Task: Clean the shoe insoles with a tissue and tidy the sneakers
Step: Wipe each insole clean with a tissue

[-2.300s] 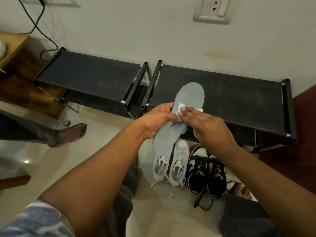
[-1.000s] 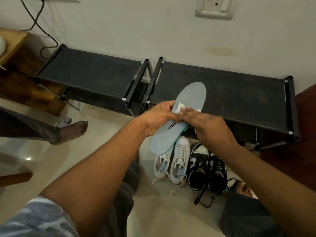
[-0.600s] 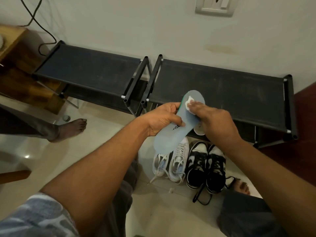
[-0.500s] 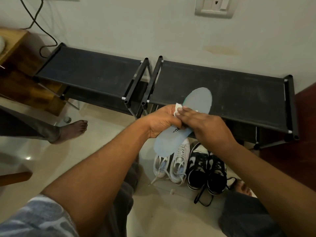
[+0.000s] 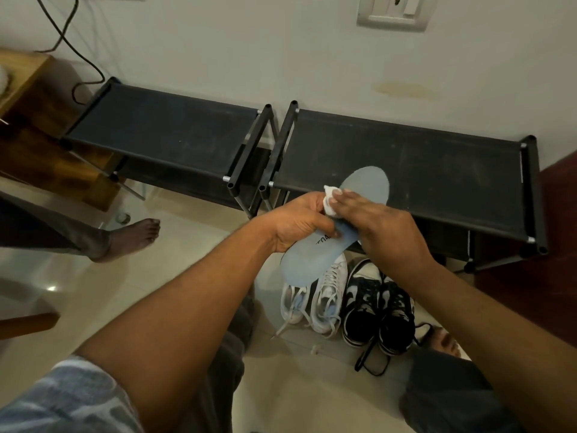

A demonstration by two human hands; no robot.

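The left hand (image 5: 299,221) grips the grey insole (image 5: 331,232) at its middle, above the sneakers on the floor. Its long axis runs up-right toward the rack's front edge. The right hand (image 5: 387,226) pinches a tissue (image 5: 329,198) against it, forefoot unwiped beyond.

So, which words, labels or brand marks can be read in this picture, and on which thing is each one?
Only one print shows.
"na": dark letters on the blue insole, partly hidden under the left hand; the rest cannot be read.
White sneakers, black-and-white sneakers: no readable text.
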